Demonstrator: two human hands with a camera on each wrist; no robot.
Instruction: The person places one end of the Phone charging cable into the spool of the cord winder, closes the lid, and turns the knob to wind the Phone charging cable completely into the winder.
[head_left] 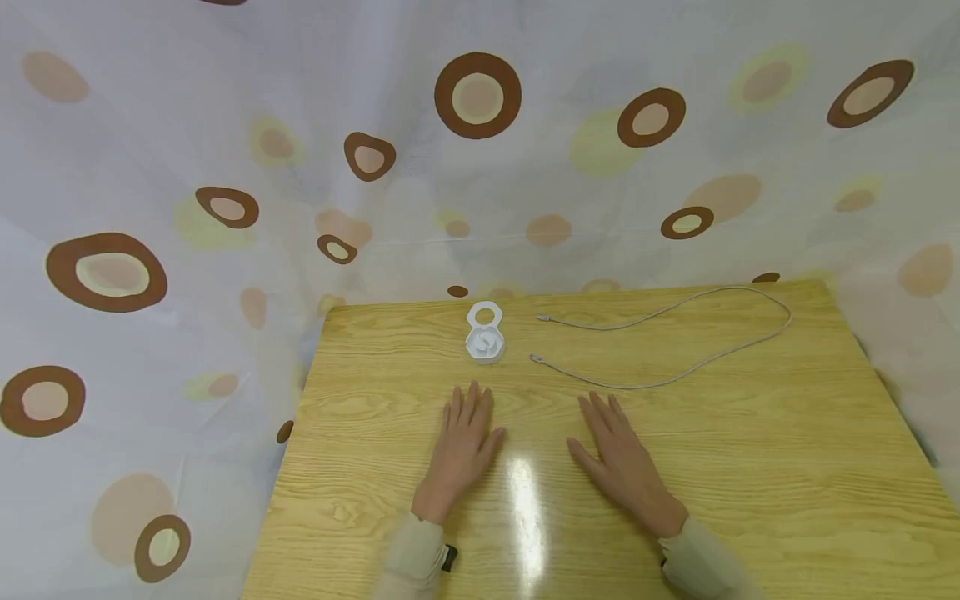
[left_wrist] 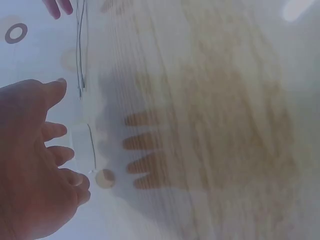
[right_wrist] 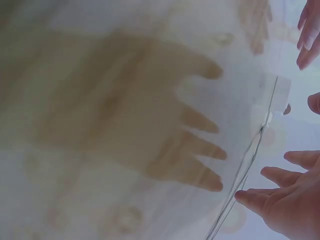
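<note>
Both hands are over the wooden table, fingers spread and holding nothing. My left hand (head_left: 459, 450) is just in front of a small white hexagonal case (head_left: 485, 345), whose ring-shaped lid (head_left: 484, 314) is flipped back. Inside the case lies something pale and coiled. My right hand (head_left: 621, 458) is nearest to a thin grey cable (head_left: 705, 364), which lies in a long loop beyond the fingertips. Its two end plugs (head_left: 537, 358) point left toward the case. In the left wrist view the case (left_wrist: 83, 147) shows past the fingers; the cable (right_wrist: 250, 155) runs past the right fingers in the right wrist view.
The light wood table (head_left: 375, 367) reaches back to a white curtain (head_left: 420, 208) with brown, peach and yellow spots, which also hangs along the left and right sides. A bright glare (head_left: 525, 517) shines on the tabletop between the forearms.
</note>
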